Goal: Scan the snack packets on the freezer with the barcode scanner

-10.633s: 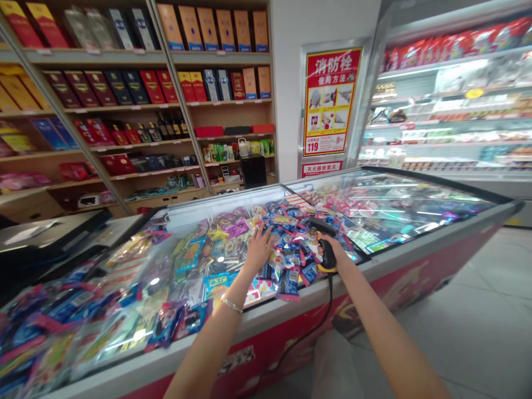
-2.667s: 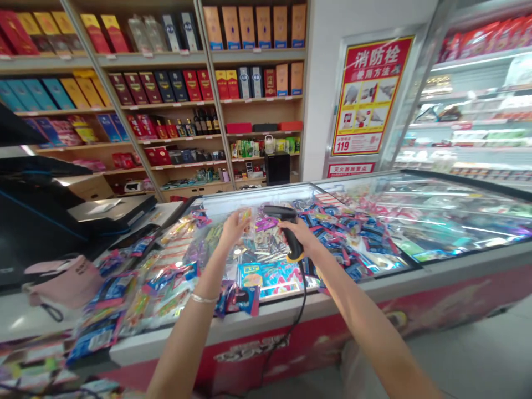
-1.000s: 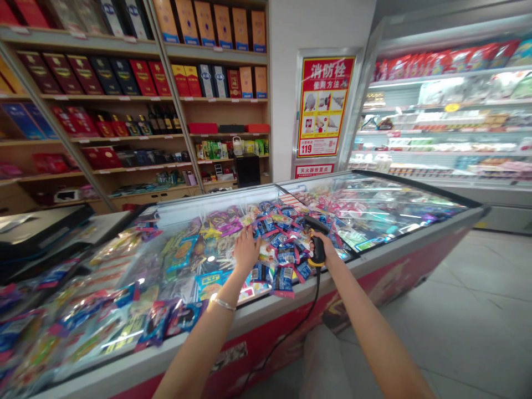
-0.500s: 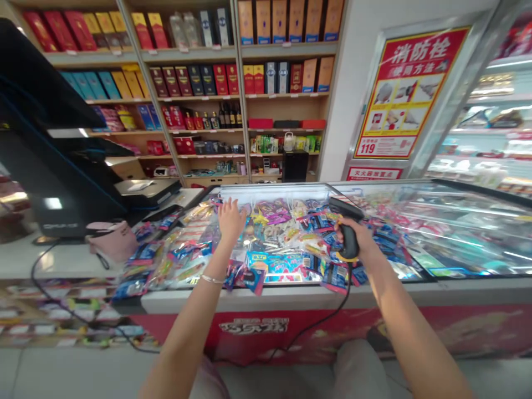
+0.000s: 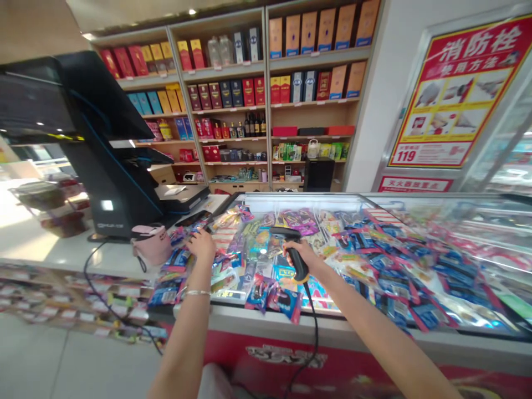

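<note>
Wrapped round the handle of a black corded barcode scanner (image 5: 298,262), my right hand (image 5: 305,254) holds it over the middle of the glass-topped freezer (image 5: 341,200). The scanner's head points left. At the freezer's left end, my left hand (image 5: 202,244) is over a pile of blue and pink snack packets (image 5: 169,277); its fingers are bent and partly spread, and no item shows in them. Two blue and purple packets (image 5: 286,301) lie at the front edge, below the scanner. More blue packets (image 5: 393,266) are spread over the glass to the right.
A pink cup-shaped pouch (image 5: 153,246) stands on the white counter at the left, beside a black checkout terminal (image 5: 120,183). The scanner's cable hangs over the freezer front. Shelves with boxes (image 5: 236,91) stand behind.
The view has turned left. My left hand has moved left to the packets at the freezer's end. My right hand has carried the scanner left, away from the blue packets.
</note>
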A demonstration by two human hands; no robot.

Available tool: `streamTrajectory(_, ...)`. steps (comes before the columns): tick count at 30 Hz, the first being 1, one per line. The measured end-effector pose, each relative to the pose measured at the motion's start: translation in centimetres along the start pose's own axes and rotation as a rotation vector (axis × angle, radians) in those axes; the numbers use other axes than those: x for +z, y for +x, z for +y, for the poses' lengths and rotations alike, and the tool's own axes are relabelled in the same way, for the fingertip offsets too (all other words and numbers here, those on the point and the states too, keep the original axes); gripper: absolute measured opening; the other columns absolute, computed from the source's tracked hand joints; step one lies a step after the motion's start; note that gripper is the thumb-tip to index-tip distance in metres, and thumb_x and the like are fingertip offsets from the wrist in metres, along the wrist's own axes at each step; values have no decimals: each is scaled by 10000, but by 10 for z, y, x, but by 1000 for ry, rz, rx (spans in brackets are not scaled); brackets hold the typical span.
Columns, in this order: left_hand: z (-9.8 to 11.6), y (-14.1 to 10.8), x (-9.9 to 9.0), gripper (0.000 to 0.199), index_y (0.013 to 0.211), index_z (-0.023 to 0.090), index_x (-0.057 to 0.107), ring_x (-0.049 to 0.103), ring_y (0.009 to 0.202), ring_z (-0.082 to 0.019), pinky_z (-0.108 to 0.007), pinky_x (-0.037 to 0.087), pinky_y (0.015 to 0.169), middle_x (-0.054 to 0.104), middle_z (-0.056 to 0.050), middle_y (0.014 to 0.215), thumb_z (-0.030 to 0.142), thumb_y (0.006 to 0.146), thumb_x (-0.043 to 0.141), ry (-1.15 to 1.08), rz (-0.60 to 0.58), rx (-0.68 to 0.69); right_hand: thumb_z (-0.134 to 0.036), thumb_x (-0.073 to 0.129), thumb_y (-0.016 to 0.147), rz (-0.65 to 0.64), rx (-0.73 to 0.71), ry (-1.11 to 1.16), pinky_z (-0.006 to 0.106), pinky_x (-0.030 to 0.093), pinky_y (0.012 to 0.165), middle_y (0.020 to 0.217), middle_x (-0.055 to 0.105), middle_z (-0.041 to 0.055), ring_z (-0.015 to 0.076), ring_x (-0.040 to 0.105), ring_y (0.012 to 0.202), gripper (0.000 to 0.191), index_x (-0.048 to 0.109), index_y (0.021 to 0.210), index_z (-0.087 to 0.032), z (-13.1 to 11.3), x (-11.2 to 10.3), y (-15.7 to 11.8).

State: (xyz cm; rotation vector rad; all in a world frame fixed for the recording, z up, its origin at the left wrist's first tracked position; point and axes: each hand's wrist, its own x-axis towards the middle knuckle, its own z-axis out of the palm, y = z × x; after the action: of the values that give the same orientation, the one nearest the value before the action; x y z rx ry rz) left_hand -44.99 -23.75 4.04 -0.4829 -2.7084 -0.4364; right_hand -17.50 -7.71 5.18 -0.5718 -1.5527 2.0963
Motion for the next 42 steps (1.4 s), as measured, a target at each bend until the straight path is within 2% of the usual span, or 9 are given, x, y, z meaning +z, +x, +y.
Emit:
streamTrajectory(8,-11,0,17,420,1104,-25,613,512,1134,-375,-540,246,1036,599,-283,1159,278,876,432,108,61,-131,-241,605,663,21,147,-64,200,392,377,480,595,13,90,476,372,112,609,603,-145,27,10,2)
streamTrajectory(13,-12,6,11,391,1118,-2,592,550,1106,-352,-473,382,928,606,-281,1130,258,868,441,109,29,-163,-226,591,680,5,167,-70,210,386,380,482,592,18,93,468,367,108,611,618,-140,24,10,2)
streamTrajectory(16,0,12,5,365,1126,43,590,621,990,-329,-423,458,812,646,-246,1050,243,849,461,56,-92,-46,-220,589,690,5,178,-62,212,384,385,473,579,11,94,464,370,102,611,629,-141,21,11,-1)
streamTrajectory(20,41,17,5,220,957,140,649,629,977,-296,-371,467,816,669,-166,1016,213,776,547,-67,-230,225,-210,591,692,3,187,-49,214,376,383,479,575,8,97,469,381,94,608,630,-142,19,10,-4)
streamTrajectory(23,76,9,15,185,929,165,612,615,950,-243,-318,454,819,661,-101,929,185,757,550,-268,-218,389,-216,582,695,-2,171,-46,215,370,381,515,601,20,97,481,382,107,608,627,-138,20,8,-2)
streamTrajectory(26,98,-11,25,251,1047,170,543,608,763,-190,-286,458,720,610,-21,756,205,804,486,-542,-307,455,-230,590,691,15,171,-6,217,374,382,523,607,19,95,482,374,112,607,631,-137,25,5,2)
streamTrajectory(31,107,-41,27,374,1152,192,509,604,685,-140,-241,454,667,587,19,779,197,779,480,-872,-480,545,-245,604,676,74,145,107,219,389,380,522,606,14,97,486,376,122,599,611,-142,30,4,7)
streamTrajectory(36,112,-48,27,336,1025,193,591,641,765,-172,-253,454,707,609,7,761,143,710,485,-865,-497,511,-239,607,666,109,112,146,216,391,368,520,598,13,94,485,370,132,593,579,-141,27,4,6)
streamTrajectory(42,119,-56,28,487,1135,210,570,665,769,-183,-256,440,733,555,45,652,120,674,445,-820,-594,579,-207,583,697,116,143,162,218,401,362,506,586,7,97,478,367,115,585,602,-143,25,4,5)
